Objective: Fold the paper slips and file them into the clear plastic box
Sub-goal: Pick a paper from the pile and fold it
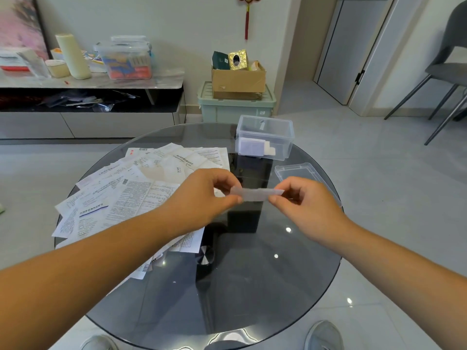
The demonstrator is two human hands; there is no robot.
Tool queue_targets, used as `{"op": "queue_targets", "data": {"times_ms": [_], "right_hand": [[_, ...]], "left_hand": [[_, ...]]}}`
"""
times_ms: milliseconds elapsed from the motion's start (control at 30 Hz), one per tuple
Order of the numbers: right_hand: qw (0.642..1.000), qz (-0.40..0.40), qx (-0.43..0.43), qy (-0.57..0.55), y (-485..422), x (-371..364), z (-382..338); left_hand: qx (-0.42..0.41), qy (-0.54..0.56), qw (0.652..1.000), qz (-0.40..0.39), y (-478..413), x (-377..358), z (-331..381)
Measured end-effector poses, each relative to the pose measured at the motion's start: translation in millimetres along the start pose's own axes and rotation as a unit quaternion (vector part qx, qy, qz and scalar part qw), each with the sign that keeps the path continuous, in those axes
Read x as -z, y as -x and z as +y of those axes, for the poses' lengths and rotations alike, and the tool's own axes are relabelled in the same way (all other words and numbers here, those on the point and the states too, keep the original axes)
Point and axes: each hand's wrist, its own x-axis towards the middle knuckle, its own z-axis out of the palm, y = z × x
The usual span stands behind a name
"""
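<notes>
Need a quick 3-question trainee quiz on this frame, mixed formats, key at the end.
1. True or false: the clear plastic box already has folded slips inside.
2. Where is the box's lid? A) closed on the box B) flat on the glass table beside the box C) standing upright against the box
3. What do both hands hold between them, and how?
Key: 1 true. 2 B. 3 A folded paper strip, with the left hand and right hand each pinching one end.
</notes>
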Motion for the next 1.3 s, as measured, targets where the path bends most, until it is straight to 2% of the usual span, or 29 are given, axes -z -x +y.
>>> {"op": "queue_targets", "data": {"times_ms": [100,200,267,433,567,633,700,800,933,1100,1300], "right_hand": [[0.991,-0.055,0.058,0.104,11.3,0.8,4.1],[0.982,-0.1,0.051,0.154,20.4,-2.5,11.7],[0.979,-0.1,0.049,0.171,22.7,-3.2,14.1],[0.984,-0.061,0.013,0.168,14.4,-9.0,17.5],[0.978,-0.053,-0.021,0.2,8.1,-17.3,20.6],[0.973,-0.047,0.0,0.225,7.0,-19.5,21.7],[0.967,-0.046,0.026,0.248,6.6,-20.6,23.0],[0.961,-0.055,0.043,0.269,7.1,-21.0,24.1],[0.955,-0.056,0.04,0.288,9.5,-21.6,26.3],[0.955,-0.046,0.034,0.29,17.6,-25.9,23.3],[0.972,-0.051,-0.031,0.229,15.9,-25.5,22.3]], "left_hand": [[-0.043,-0.113,0.991,-0.05,11.7,-1.2,-6.0],[-0.061,-0.178,0.978,-0.089,21.0,-8.9,-15.8],[-0.063,-0.185,0.977,-0.091,24.5,-13.7,-17.1],[-0.004,-0.184,0.98,-0.07,17.6,-23.8,-15.1],[0.015,-0.227,0.972,-0.052,8.7,-36.1,-17.8],[-0.017,-0.271,0.962,-0.03,8.3,-39.0,-20.3],[-0.096,-0.314,0.944,-0.029,8.4,-39.2,-23.3],[-0.218,-0.361,0.902,-0.095,10.4,-33.9,-29.3],[-0.269,-0.417,0.86,-0.121,18.8,-25.0,-40.7],[-0.258,-0.413,0.861,-0.145,28.1,-21.2,-35.2],[-0.237,-0.394,0.875,-0.154,32.5,-16.5,-41.1]]}}
